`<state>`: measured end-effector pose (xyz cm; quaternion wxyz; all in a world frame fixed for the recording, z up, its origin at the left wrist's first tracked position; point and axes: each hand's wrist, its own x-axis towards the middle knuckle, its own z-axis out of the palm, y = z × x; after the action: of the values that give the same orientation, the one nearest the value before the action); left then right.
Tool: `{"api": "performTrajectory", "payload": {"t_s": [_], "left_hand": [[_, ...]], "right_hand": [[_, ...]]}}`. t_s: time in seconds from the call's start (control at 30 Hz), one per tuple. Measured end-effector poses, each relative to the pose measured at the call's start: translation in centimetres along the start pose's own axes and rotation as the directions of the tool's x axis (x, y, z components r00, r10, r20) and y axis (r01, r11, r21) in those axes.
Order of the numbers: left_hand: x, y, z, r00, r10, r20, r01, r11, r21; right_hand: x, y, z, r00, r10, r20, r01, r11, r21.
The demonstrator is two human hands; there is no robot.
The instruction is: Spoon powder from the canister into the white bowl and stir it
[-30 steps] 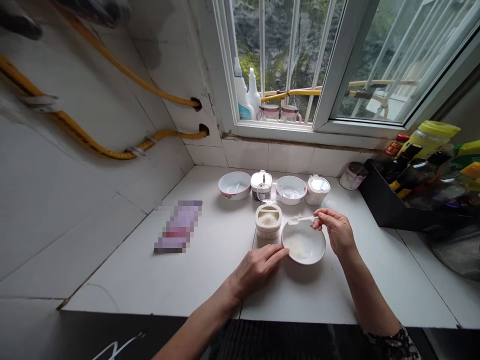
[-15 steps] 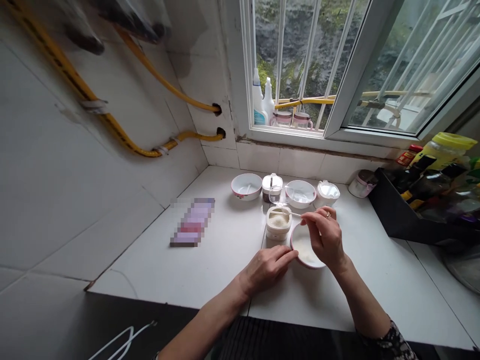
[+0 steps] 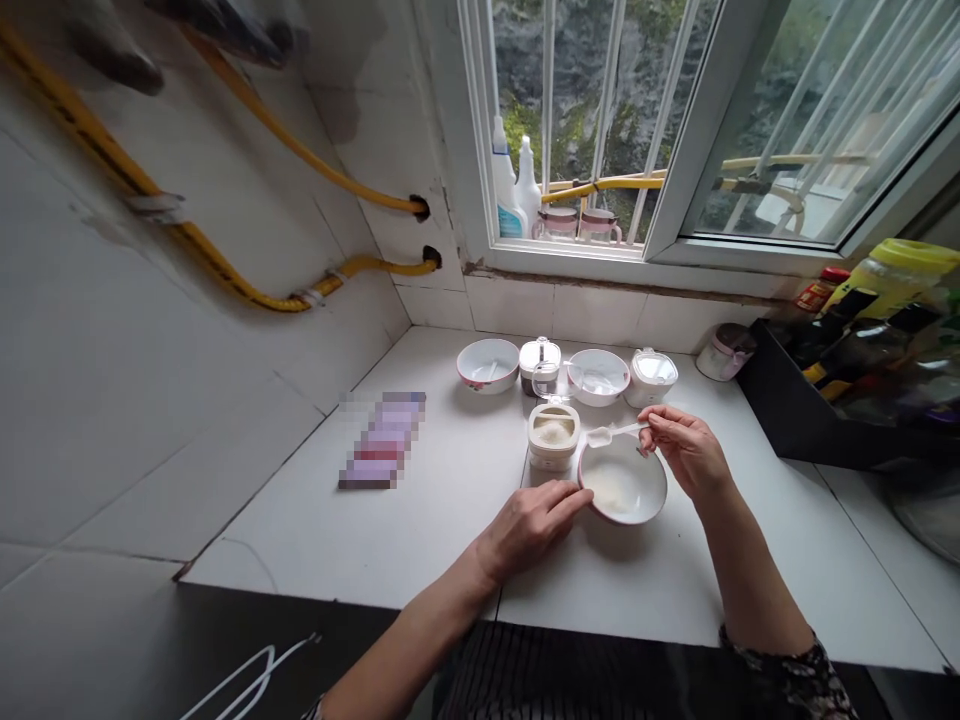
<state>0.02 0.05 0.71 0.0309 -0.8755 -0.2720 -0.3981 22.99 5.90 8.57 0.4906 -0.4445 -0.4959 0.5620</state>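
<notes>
Spoon (image 3: 600, 437) in right hand (image 3: 686, 455); blue label (image 3: 513, 221) on bottle (image 3: 506, 185) illegible

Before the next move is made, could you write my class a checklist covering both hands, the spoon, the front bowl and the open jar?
1. Front bowl steadied: ok; left hand touches its left side.
2. Small white spoon held: ok; right hand grips the handle.
3. Seasoning jar open: ok; clear lid raised, pale granules visible inside.
4. Spoon over the jar's opening: not ok; it is to the right, by the bowl's far rim.
5. Spoon's load: cannot tell; too small.
</notes>
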Motion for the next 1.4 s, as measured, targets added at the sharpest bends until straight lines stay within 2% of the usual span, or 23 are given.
{"api": "performTrajectory", "payload": {"t_s": [0.1,0.17,0.3,0.37,0.43,0.63,0.8,1.03,1.17,1.3,1.4], "left_hand": [[0.0,0.0,0.0,1.000,-0.007,0.019,0.007,1.000,-0.015],[-0.1,0.0,-0.1,1.000,-0.009,0.023,0.010,1.000,-0.023],[-0.1,0.0,-0.1,1.000,-0.006,0.021,0.006,1.000,-0.028],[-0.1,0.0,-0.1,1.000,-0.006,0.029,0.006,1.000,-0.028],[0.0,0.0,0.0,0.999,-0.007,0.033,0.007,1.000,-0.028],[0.0,0.1,-0.1,1.000,-0.004,0.020,0.005,1.000,-0.019],[0.0,0.1,-0.2,0.999,-0.011,0.036,0.012,1.000,-0.029],[0.0,0.1,-0.1,1.000,-0.010,0.025,0.011,1.000,-0.026],[-0.1,0.0,0.0,1.000,-0.008,0.023,0.009,1.000,-0.024],[-0.1,0.0,0.1,1.000,-0.008,0.022,0.008,1.000,-0.020],[0.0,0.0,0.0,1.000,-0.002,0.022,0.002,1.000,-0.022]], "right_hand": [[-0.4,0.0,-1.1,0.998,-0.026,0.054,0.036,0.980,-0.197],[-0.7,0.2,-1.2,0.996,-0.055,0.075,0.078,0.934,-0.350],[-1.2,0.7,-0.2,0.982,-0.140,0.125,0.187,0.767,-0.614],[-1.4,0.9,0.5,0.969,-0.183,0.167,0.247,0.688,-0.683],[-1.4,1.2,1.0,0.962,-0.205,0.177,0.270,0.669,-0.692],[-1.2,1.5,0.8,0.994,-0.085,0.073,0.111,0.823,-0.556],[-1.1,1.2,0.4,0.998,-0.065,-0.003,0.059,0.920,-0.388],[-0.5,1.2,-0.2,0.998,0.017,-0.064,-0.029,0.981,-0.190],[-0.6,1.3,-0.1,0.996,-0.002,-0.086,-0.018,0.973,-0.229],[-1.0,1.4,0.5,0.991,-0.094,-0.096,0.048,0.914,-0.404],[-1.1,1.6,0.7,0.986,-0.158,-0.057,0.109,0.859,-0.499]]}}
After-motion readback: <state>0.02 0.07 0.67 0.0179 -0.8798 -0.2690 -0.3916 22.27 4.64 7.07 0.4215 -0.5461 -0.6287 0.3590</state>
